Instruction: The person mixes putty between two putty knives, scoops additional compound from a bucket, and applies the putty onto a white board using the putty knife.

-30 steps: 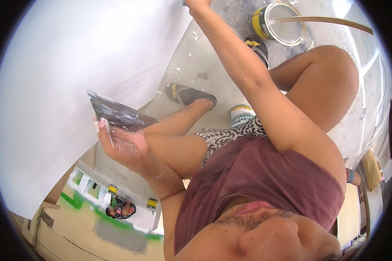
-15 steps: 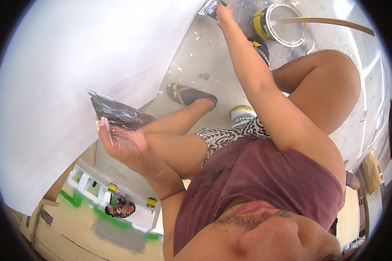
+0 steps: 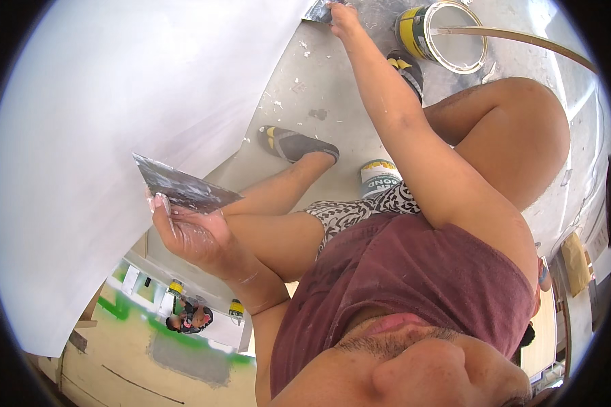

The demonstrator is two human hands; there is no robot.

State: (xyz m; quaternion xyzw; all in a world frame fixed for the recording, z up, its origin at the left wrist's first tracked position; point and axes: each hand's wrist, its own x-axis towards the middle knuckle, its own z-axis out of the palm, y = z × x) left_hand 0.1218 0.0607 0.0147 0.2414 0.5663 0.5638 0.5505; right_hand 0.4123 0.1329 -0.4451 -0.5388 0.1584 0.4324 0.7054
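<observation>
Left hand (image 3: 193,236) smeared white, I grip a wide metal blade (image 3: 190,186) that spreads out just above my palm, its face streaked with pale paste. Well ahead and to the right of it, my right hand (image 3: 345,20) is closed on a smaller blade (image 3: 318,11) at the edge of a big white panel (image 3: 149,88) (whether they touch, I can't tell). Just right of that hand sits an open bucket (image 3: 414,32) with a long stick (image 3: 523,37) across its mouth.

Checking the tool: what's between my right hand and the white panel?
A metal blade, held in the right hand, fills that gap in the head view.
</observation>
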